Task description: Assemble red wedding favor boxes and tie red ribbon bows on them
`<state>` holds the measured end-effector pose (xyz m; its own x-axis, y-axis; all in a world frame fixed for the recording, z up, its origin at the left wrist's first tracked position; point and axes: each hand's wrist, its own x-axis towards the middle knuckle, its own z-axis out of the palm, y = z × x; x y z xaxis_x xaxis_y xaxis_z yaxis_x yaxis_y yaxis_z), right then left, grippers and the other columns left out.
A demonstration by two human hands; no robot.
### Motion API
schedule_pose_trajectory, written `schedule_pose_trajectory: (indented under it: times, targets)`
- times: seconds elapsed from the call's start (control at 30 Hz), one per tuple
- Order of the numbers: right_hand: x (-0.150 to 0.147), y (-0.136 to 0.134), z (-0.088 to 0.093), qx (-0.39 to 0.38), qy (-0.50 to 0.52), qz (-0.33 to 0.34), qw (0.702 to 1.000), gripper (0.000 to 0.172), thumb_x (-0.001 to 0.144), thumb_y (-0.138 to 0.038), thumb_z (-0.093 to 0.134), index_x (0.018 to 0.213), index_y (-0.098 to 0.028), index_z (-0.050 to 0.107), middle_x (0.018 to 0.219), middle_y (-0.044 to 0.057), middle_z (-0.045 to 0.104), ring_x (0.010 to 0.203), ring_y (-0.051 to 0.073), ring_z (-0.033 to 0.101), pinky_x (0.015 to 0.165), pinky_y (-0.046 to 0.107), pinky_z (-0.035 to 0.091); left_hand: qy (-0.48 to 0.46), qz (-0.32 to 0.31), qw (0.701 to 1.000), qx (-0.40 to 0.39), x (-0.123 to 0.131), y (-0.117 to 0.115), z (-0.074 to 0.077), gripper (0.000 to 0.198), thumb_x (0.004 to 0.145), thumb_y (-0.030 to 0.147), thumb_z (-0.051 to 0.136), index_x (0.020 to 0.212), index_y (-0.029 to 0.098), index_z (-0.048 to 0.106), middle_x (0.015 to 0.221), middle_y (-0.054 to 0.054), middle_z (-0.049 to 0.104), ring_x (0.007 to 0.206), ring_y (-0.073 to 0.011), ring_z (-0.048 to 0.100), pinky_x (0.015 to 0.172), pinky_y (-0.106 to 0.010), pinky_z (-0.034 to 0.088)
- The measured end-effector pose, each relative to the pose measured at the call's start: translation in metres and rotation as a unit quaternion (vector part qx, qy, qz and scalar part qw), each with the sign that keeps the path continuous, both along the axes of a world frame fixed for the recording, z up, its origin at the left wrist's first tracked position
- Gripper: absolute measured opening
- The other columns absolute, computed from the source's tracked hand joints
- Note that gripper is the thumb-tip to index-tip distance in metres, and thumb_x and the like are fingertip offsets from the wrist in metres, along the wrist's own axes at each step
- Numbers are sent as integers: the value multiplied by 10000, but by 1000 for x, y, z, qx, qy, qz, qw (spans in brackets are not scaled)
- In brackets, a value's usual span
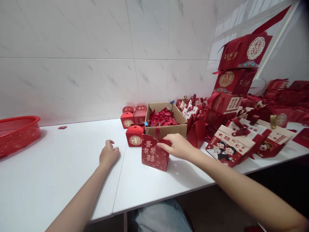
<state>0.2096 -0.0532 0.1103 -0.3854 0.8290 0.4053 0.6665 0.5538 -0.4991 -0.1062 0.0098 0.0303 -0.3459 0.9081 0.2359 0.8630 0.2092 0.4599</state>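
A small red gift box (154,156) with gold characters stands on the white table (60,167) in front of me. My right hand (177,146) grips its top right edge, fingers pinched on the open flap. My left hand (108,154) rests on the table to the left of the box, fingers curled in a loose fist, holding nothing that I can see. Just behind the box lies a rounded red box (134,135) with a gold seal.
A cardboard carton (166,129) full of red ribbons sits behind. More small red boxes (131,116) stand by the wall. Piles of red gift boxes (238,77) and bags (229,148) fill the right side. A red plastic basket (16,133) sits far left.
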Motion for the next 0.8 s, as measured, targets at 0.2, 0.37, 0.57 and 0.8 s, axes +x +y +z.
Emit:
schedule_pose_trajectory:
  times: [0.2, 0.37, 0.57, 0.8]
  targets:
    - [44, 11, 74, -67, 109, -34, 991, 375, 808, -463, 577, 624, -139, 612, 537, 20, 592, 443, 102, 504, 433, 226, 365, -3, -2, 1000, -20, 1, 1, 3, 292, 742, 287, 438, 1022, 213, 399, 792, -56, 588, 734, -257, 595, 558, -300, 373]
    - [78, 87, 129, 56, 325, -184, 926, 318, 855, -442, 535, 753, -145, 582, 594, 30, 597, 433, 110, 551, 411, 219, 417, -10, -6, 999, -30, 1, -1, 5, 236, 777, 310, 383, 995, 219, 387, 784, -47, 592, 731, -254, 600, 555, -299, 375]
    - [89, 173, 130, 41, 139, -368, 918, 396, 968, -338, 318, 988, -59, 598, 803, 146, 669, 798, 220, 671, 697, 309, 521, -21, -17, 998, -48, -4, 4, 4, 234, 795, 312, 343, 1005, 219, 386, 695, -26, 585, 687, -253, 600, 568, -304, 390]
    - [91, 197, 97, -68, -27, -398, 914, 307, 894, -330, 543, 1145, -153, 557, 1161, 86, 573, 982, 192, 590, 837, 393, 505, -20, -29, 998, -61, -7, 7, 3, 236, 809, 292, 297, 1019, 225, 382, 698, -22, 574, 729, -255, 604, 595, -302, 395]
